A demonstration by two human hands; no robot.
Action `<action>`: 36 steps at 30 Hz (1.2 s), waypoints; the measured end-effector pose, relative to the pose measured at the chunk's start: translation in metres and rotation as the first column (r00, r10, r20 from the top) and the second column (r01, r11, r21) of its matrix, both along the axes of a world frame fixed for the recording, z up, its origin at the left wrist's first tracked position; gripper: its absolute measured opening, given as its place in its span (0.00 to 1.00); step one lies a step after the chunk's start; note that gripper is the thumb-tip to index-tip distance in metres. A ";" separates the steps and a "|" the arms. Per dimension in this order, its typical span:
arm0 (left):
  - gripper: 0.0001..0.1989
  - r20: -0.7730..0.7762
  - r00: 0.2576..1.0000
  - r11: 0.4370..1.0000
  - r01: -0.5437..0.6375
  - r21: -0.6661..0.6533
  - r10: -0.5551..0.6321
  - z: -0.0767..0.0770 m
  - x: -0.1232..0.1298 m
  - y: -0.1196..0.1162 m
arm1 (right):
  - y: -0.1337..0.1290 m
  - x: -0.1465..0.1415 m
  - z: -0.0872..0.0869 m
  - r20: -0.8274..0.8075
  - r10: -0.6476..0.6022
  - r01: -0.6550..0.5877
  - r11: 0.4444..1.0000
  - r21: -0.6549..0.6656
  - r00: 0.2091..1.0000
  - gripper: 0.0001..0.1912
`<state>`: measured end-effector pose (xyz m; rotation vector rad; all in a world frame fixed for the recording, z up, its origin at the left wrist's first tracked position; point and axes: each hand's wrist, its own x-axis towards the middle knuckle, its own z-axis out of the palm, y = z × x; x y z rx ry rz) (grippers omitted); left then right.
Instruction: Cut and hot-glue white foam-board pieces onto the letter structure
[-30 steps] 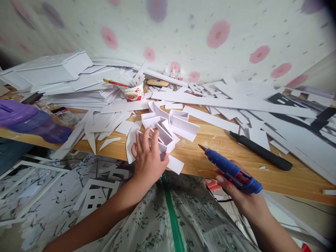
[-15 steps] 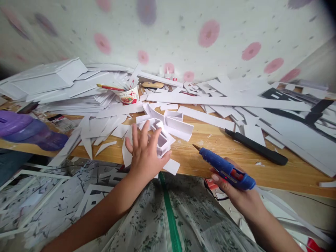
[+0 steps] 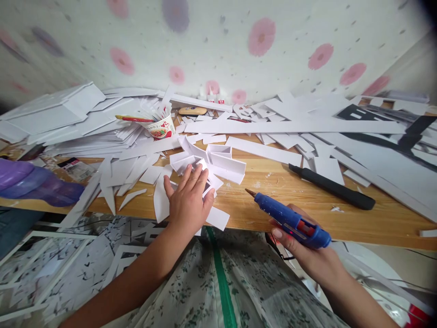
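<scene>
My left hand (image 3: 188, 197) lies palm down with its fingers stretched over a small white box-like piece (image 3: 209, 186), which it mostly hides, so contact underneath is unclear. Just beyond the fingertips are several folded white board pieces, among them an angled strip (image 3: 227, 167) and a small open box (image 3: 219, 150). A white rectangle (image 3: 218, 218) pokes out beside my thumb at the table edge. My right hand (image 3: 300, 241) is wrapped round a blue glue gun (image 3: 290, 219), its metal tip pointing up and left, apart from the white pieces.
On the wooden table (image 3: 269, 200) lies a black-handled cutter (image 3: 332, 187). A paper cup (image 3: 162, 127) of brushes and sticks stands behind. White board offcuts are stacked at back left (image 3: 51, 111). A purple bottle (image 3: 37, 182) lies left. Scraps cover the floor below.
My left hand has lowered onto the white box piece, its fingers flatter and closer together. The glue gun stays in my right hand, its position nearly the same. The view has shifted slightly.
</scene>
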<state>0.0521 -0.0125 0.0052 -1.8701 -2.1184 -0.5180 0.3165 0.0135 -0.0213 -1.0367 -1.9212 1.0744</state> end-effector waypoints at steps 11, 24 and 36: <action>0.19 -0.033 0.999 1.000 -0.004 0.019 0.004 -0.002 0.001 0.003 | 0.001 -0.002 0.006 -0.008 0.047 -0.047 0.999 0.028 0.999 0.10; 0.19 -0.071 0.997 0.999 0.014 0.037 -0.011 -0.002 -0.002 0.004 | 0.002 -0.003 0.008 0.010 0.047 -0.048 0.997 0.063 0.999 0.11; 0.26 -0.064 0.998 1.000 0.013 -0.005 -0.013 0.001 -0.001 0.002 | 0.001 -0.003 0.010 0.024 0.031 -0.033 0.998 0.058 0.999 0.10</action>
